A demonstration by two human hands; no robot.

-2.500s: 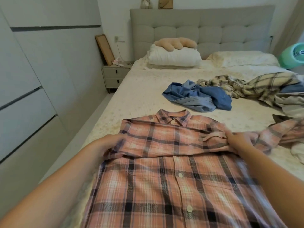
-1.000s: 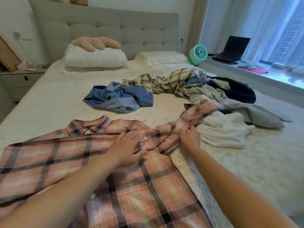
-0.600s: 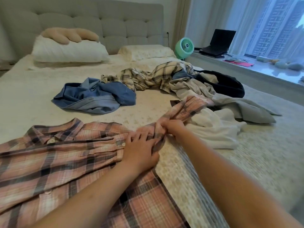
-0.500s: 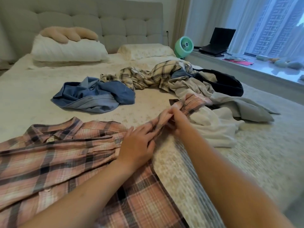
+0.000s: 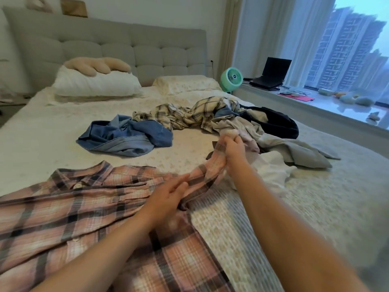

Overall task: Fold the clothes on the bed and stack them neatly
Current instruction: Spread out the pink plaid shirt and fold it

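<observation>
The right hand is gripping the pink plaid shirt sleeve beside the clothes pile; the left hand is pressing flat, fingers straight, with bare bed lying rightward.

Soft cloth lying everywhere, all of it matt.
The pink plaid shirt is looking like thin woven cotton, the bed cover showing a quilted, ribbed texture, the headboard wearing tufted grey fabric.

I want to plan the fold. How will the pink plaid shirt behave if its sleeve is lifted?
The pink plaid shirt is probably floppy: its sleeve bunches and sags where the right hand grips it. It looks thin, so likely light. The left hand resting on it suggests it may slide.
</observation>
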